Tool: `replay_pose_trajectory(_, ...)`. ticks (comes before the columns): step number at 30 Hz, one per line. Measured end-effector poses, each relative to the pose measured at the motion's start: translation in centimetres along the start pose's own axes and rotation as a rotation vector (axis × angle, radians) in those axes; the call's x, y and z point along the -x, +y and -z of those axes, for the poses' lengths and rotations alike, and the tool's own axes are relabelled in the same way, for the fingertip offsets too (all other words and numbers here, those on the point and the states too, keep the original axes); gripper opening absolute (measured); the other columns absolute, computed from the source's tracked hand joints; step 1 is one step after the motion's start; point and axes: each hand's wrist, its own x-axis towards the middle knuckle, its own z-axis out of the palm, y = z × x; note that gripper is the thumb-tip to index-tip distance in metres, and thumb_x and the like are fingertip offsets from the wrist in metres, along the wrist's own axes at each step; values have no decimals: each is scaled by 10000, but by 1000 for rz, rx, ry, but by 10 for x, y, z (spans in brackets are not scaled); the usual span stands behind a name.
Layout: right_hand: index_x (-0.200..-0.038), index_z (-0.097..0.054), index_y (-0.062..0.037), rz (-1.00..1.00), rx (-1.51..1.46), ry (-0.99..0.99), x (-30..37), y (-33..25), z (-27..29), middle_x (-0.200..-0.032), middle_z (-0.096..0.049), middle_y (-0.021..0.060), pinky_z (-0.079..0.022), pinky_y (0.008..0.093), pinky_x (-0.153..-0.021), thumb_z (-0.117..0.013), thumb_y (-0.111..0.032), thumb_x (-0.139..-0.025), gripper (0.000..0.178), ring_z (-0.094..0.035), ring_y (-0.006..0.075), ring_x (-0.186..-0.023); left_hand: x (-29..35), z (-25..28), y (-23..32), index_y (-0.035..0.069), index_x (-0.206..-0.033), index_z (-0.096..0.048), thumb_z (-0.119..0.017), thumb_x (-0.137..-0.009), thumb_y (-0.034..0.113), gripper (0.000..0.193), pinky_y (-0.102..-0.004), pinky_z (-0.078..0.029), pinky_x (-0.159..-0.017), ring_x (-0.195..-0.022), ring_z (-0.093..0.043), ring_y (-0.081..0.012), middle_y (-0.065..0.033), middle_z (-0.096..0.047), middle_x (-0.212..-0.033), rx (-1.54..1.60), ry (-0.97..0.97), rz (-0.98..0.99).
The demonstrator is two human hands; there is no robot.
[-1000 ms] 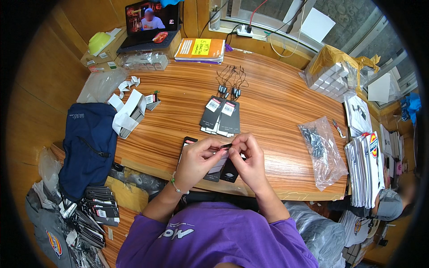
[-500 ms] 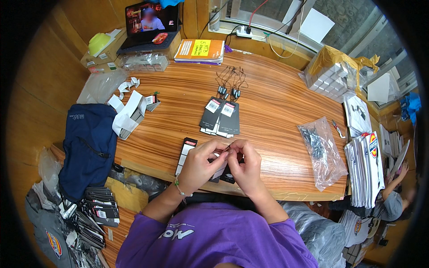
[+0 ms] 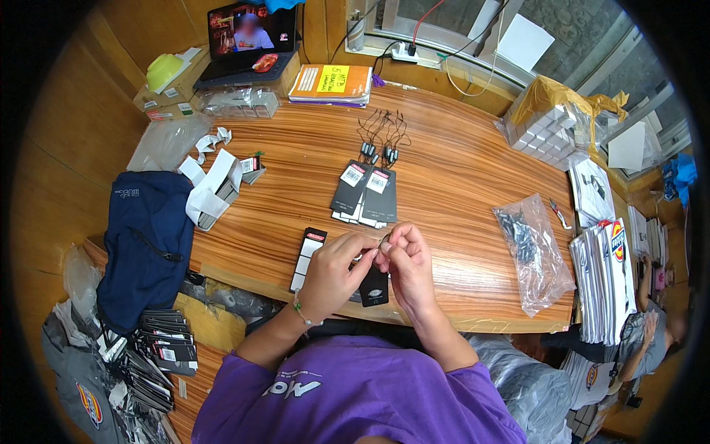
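My left hand (image 3: 336,270) and my right hand (image 3: 409,266) meet above the table's near edge, fingertips pinched together. Between them shows a thin dark cord (image 3: 384,240); its ends are hidden by the fingers. Right below the fingers is a black hang tag (image 3: 375,287). A strip of white labels with a red and black top (image 3: 306,259) lies beside my left hand, partly covered by it. Farther out, several dark hang tags (image 3: 379,196) are stacked in two overlapping rows, their black strings (image 3: 384,133) spread away from me.
A clear bag of black strings (image 3: 526,248) lies at the right, near small snips (image 3: 559,214) and a pile of white packets (image 3: 603,277). At left are a navy bag (image 3: 148,244) and tags in white paper (image 3: 214,196). A laptop (image 3: 251,41) stands at the back; another person (image 3: 647,340) is far right.
My right hand has turned slightly and its fingertips have risen with the cord. More of the black tag beneath now shows. The person at far right has shifted.
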Motion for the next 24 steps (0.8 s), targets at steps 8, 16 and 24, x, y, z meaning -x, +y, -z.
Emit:
replay_pose_trajectory(8, -847, -442, -58, 39, 30, -13, -1, -6, 2, -690, -541, 27, -389, 180, -534, -513, 20, -839, 106, -498, 65, -599, -1, -6, 0, -38, -935, -556, -600, -818, -6, 128, -198, -503, -616, -762, -635, -114, -64, -621, -870, 400, 15, 231)
replay_pose_trajectory(16, -865, -443, -56, 85, 137, -12, 1, -5, 1, -732, -554, 24, -390, 179, -546, -514, 11, -849, 98, -505, 56, -634, -1, -5, -1, -41, -941, -550, -597, -823, -4, 132, -188, -497, -611, -762, -638, -120, -69, -621, -874, 435, -9, 242)
replay_pose_trajectory(24, -1012, -450, -32, 191, 370, -31, 4, -3, 2, -739, -557, 10, -410, 177, -580, -505, 18, -863, 167, -521, 55, -660, -2, -1, -3, -24, -899, -587, -595, -806, -25, 93, -213, -506, -610, -763, -628, -113, -56, -611, -844, 234, -52, 109)
